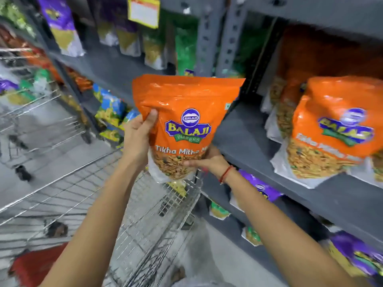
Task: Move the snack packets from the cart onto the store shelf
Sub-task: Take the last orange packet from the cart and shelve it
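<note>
The left hand [138, 135] covers the orange packet's [186, 112] left edge, and the right hand [207, 160] hides the end of its printed name. Shelved orange packets [335, 129] at right are blurred and cut by the edge. The far cart [37, 112] is smeared; its contents cannot be told apart. A red object [35, 266] near left is too blurred to identify.

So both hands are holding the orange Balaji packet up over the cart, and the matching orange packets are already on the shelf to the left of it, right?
Not quite. In the head view the left hand and right hand do hold the orange Balaji packet above the cart, but the matching orange packets stand on the shelf to its right, not its left.
</note>
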### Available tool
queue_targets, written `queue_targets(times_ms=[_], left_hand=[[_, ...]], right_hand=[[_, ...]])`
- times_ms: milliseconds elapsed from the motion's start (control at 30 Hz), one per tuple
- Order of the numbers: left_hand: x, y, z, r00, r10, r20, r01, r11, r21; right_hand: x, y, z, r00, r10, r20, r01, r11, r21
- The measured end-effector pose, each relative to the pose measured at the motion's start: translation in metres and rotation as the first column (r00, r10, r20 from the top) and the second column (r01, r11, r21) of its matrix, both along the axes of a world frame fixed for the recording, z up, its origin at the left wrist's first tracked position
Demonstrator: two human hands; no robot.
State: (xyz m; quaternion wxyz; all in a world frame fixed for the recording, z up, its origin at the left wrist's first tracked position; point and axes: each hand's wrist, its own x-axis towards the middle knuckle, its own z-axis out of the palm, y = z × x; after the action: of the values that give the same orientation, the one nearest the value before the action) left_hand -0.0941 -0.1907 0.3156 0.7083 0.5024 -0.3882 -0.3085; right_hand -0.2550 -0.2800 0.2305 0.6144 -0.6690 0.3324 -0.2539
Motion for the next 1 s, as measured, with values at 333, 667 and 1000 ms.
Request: queue_targets(times_ms=[333, 667, 1000], left_hand=[[-0.176, -0.047, 0.02, 0.867, -0.364, 0.341, 0.409, 0.91, -0.07], [-0.351, -0.076, 0.026, 0.741, -0.543, 0.396, 0.629, 0.768, -0.122], [-0.47, -0.126, 0.024, 0.668, -0.704, 0.243, 0.723, 0.691, 0.016]], right_hand=[[-0.238, 0.011, 0.04, 0.92, -0.374, -0.115, 0.345, 0.914, -0.214], [-0.425, 0.049, 0.057, 0.75, -0.646, -0.143, 0.596, 0.753, -0.279], [-0.533, 0.031, 0.046, 0.673, -0.726, -0.139, 0.685, 0.683, -0.253]])
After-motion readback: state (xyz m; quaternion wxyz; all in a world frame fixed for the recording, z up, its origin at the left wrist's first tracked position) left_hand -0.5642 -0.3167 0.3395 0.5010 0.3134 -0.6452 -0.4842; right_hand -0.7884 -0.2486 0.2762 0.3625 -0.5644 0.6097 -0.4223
